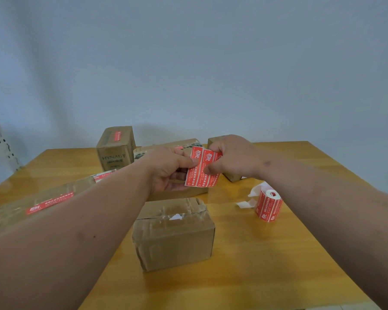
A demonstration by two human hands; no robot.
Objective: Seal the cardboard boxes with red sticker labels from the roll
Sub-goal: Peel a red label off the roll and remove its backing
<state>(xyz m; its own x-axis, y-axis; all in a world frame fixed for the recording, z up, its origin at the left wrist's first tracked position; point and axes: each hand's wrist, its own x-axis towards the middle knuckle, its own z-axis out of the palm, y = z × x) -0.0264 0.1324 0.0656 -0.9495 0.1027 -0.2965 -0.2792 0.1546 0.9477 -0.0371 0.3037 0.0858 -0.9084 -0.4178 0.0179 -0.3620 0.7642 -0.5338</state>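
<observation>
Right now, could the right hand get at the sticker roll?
Probably yes: the sticker roll stands alone beside the right forearm, nothing over it. But the right hand pinches the red labels, so it isn't free.

Two bare forearms reach in from the lower corners, with no sleeves, gloves, watch or rings on them. The left hand (169,170) is broad, with short, plain nails; its forearm carries a small dark mole and a faint mark near the elbow end. The right hand (231,156) shows rounded knuckles and a short thumbnail. A small dark spot sits by the right wrist, and a few pale blemishes dot the forearm behind it.
</observation>
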